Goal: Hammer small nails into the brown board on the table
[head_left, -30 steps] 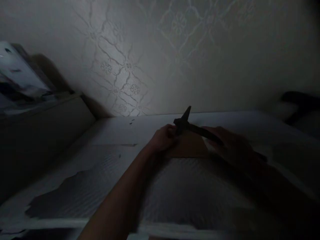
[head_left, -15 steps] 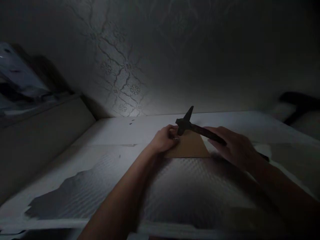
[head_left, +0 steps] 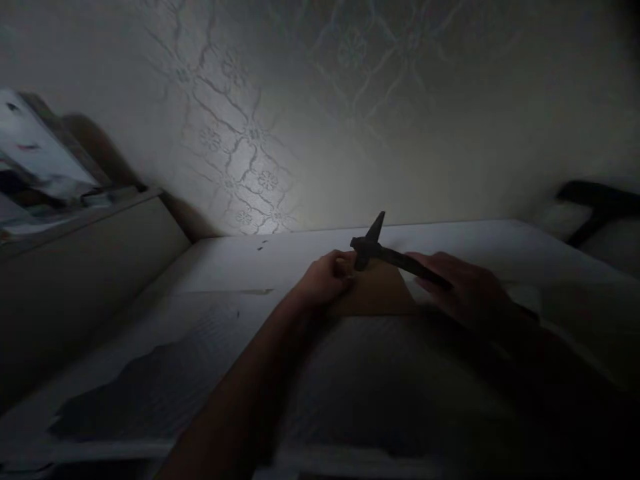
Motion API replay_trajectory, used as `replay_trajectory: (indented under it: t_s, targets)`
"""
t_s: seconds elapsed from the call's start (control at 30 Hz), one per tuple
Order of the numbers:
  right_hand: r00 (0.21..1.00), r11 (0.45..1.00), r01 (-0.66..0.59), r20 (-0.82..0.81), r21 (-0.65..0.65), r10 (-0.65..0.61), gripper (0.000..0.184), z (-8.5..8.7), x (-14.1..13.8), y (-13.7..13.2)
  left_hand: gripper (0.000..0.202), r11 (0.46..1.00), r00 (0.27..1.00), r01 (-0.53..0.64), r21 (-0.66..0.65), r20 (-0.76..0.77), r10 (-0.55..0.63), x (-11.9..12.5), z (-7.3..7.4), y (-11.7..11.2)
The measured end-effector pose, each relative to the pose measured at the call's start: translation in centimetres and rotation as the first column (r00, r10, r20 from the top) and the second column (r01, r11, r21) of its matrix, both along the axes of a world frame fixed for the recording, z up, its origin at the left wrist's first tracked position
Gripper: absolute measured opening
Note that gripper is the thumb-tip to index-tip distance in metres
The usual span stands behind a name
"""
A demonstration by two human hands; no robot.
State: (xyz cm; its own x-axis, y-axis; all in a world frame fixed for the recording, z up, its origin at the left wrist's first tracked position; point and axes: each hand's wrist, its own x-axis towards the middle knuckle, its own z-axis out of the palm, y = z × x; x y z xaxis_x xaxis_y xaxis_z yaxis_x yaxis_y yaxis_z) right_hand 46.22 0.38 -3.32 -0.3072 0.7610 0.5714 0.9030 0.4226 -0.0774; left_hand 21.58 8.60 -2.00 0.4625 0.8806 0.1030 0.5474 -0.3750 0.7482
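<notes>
In my right hand [head_left: 465,287] is a dark hammer [head_left: 367,248], gripped by its handle, with the head pointing left. A flat brown board [head_left: 380,293] lies on the table below the hammer head. My left hand [head_left: 327,277] rests at the board's left edge, its thumb and fingers curled together close to the hammer head. Whatever those left fingers pinch is too dark and small to make out. The hammer head overlaps the board's far left part; whether it touches anything there I cannot tell.
The white table [head_left: 225,263] has a worn grey patch [head_left: 150,380] at left front. A box-like ledge [head_left: 100,227] with clutter stands at left. Patterned wall [head_left: 320,147] rises behind. A dark armrest-like object [head_left: 600,200] juts in at right. Small dark bits [head_left: 261,248] lie near the wall.
The wall looks brighter and the near table and arms darker. Both hands and the hammer stay almost in the same place.
</notes>
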Motion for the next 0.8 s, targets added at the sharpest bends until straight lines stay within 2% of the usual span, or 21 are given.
replay_trajectory:
  t_s: [0.3,0.8]
  targets:
    - [0.999,1.0,0.005,0.038,0.031,-0.006,0.04,0.2,-0.07,-0.16,0.04,0.998,0.999,-0.024,0.056,-0.028,0.026,0.17,-0.06,-0.16]
    - [0.999,0.999,-0.04,0.007,-0.006,0.04,0.041,0.2,0.21,-0.12,0.037,0.999,1.0,-0.028,0.026,-0.004,0.028,0.27,-0.07,-0.16]
